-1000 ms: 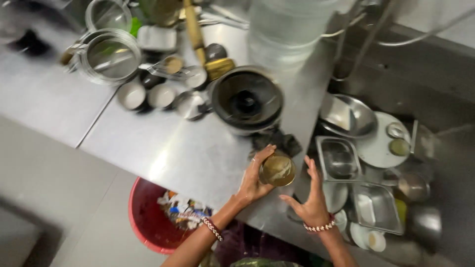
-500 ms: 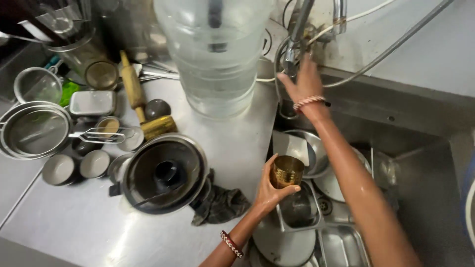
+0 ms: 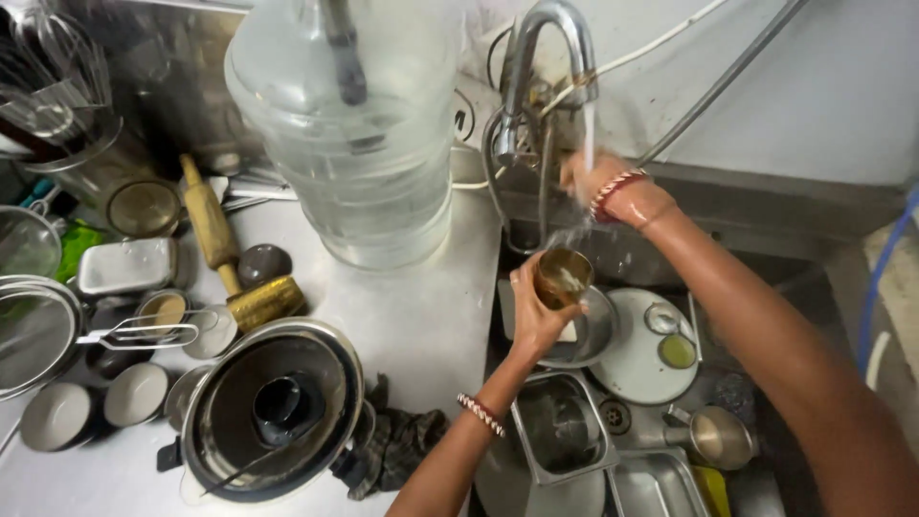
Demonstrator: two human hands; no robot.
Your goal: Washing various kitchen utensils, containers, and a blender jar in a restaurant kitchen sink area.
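My left hand (image 3: 534, 304) grips a small brass-coloured cup (image 3: 562, 276) over the sink, under the stream of water falling from the steel tap (image 3: 546, 48). Water splashes into the cup. My right hand (image 3: 595, 179) reaches up behind the stream to the base of the tap, fingers closed around something there; a beaded bracelet sits on that wrist. Below the cup lie a round steel bowl (image 3: 593, 335) and a white plate (image 3: 637, 359).
The sink holds square steel containers (image 3: 560, 426) and a steel jug (image 3: 713, 436). On the counter stand a large clear water bottle (image 3: 349, 144), a wide steel pot (image 3: 273, 407), a dark rag (image 3: 407, 445), a wooden rolling pin (image 3: 211, 225), a strainer (image 3: 33, 330) and small bowls (image 3: 134, 393).
The view has swung from the counter to the sink. My left hand carried the cup under the tap, my right hand rose to the tap, and water now runs.
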